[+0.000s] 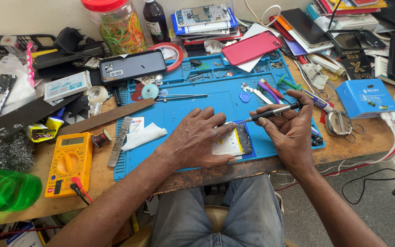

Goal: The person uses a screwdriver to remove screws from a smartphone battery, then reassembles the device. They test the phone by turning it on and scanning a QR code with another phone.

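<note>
The opened phone (236,142) lies at the near edge of the blue work mat (216,103), back upward, its pale battery showing; its long axis runs roughly left to right, the darker end toward the right. It is pinned flat under the left hand (196,137), fingers spread and pressed down on it. A black precision screwdriver (270,112) is pinched in the closed fingers of the right hand (289,130), the tip aimed left and down at the phone's upper edge. A slip of the tip could probably gouge the battery or board; a freed screw could be lost among loose parts; tweezers (181,96) lie further back, a yellow multimeter (68,163) well apart.
</note>
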Demonstrator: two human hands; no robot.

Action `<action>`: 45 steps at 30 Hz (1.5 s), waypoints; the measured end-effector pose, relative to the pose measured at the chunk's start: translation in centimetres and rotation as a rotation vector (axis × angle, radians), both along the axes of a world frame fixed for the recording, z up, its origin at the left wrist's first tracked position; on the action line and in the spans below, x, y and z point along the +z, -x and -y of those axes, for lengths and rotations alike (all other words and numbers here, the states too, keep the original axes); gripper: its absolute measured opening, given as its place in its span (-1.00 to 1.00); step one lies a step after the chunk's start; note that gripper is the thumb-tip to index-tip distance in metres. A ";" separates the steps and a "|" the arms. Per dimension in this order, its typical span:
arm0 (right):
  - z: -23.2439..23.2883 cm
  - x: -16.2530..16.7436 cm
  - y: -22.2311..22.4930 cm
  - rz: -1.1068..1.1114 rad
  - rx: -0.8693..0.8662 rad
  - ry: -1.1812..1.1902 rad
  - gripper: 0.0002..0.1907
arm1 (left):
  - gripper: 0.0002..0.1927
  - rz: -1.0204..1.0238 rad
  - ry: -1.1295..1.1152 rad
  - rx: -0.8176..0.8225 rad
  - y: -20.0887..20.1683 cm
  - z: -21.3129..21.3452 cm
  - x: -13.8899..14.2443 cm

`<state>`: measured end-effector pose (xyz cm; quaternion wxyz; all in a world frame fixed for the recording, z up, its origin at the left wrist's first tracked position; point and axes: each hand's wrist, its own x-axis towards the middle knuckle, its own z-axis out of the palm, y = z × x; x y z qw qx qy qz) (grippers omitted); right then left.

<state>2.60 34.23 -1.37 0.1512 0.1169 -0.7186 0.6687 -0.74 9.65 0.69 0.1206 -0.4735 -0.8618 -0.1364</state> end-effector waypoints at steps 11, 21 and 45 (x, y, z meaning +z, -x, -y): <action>0.0 -0.2 -0.2 -0.011 -0.006 -0.013 -0.31 | -0.22 -0.007 0.002 -0.002 -0.1 0.2 0.0; 0.2 -0.1 -0.4 -0.022 -0.011 -0.053 -0.28 | -0.20 0.022 0.020 0.008 -0.1 0.2 -0.1; 0.0 -0.3 -0.3 -0.052 -0.018 -0.110 -0.27 | -0.18 0.015 -0.006 -0.004 0.2 0.1 -0.5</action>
